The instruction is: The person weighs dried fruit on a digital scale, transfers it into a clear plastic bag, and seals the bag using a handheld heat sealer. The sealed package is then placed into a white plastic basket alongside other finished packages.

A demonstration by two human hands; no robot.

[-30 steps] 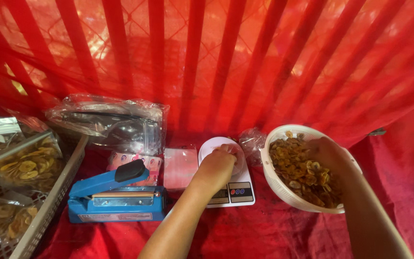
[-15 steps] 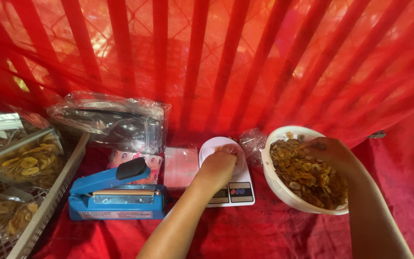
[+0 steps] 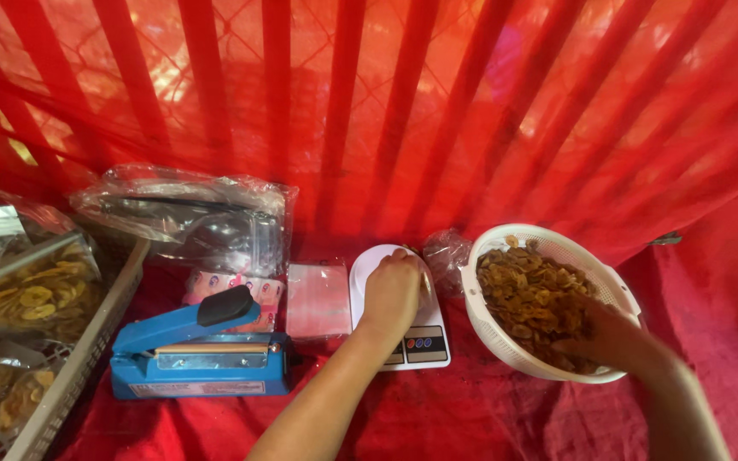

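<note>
Nearest you, your right hand [image 3: 612, 337] is sunk into the white perforated colander [image 3: 617, 290] at the right of the red cloth [image 3: 471, 418], fingers curled down among the banana chips [image 3: 527, 290]. It is blurred, so you cannot tell whether it has closed on a pinch of chips or only rests in them. The chips look light, dry and brittle; they would snap under a hard squeeze, so a loose, cupped scoop from below suits them better than a clench. The colander itself looks like stiff, light plastic, best taken by its rim.

Your left forearm runs up from the bottom edge, wrist straight, and your left hand [image 3: 392, 290] lies palm down on the platform of the white kitchen scale [image 3: 416, 341], fingers bent over something there that they hide, so what it grips cannot be told. A crumpled clear bag [image 3: 448, 256] sits between scale and colander.

To the left stands the blue heat sealer [image 3: 198, 354], arm raised, with a stack of empty pouches [image 3: 318, 299] just beside it. Farther left, a wire tray [image 3: 70, 367] holds sealed bags of chips [image 3: 32, 290]. Behind, clear plastic wrapping [image 3: 190, 213] lies against the red netting [image 3: 471, 111].
</note>
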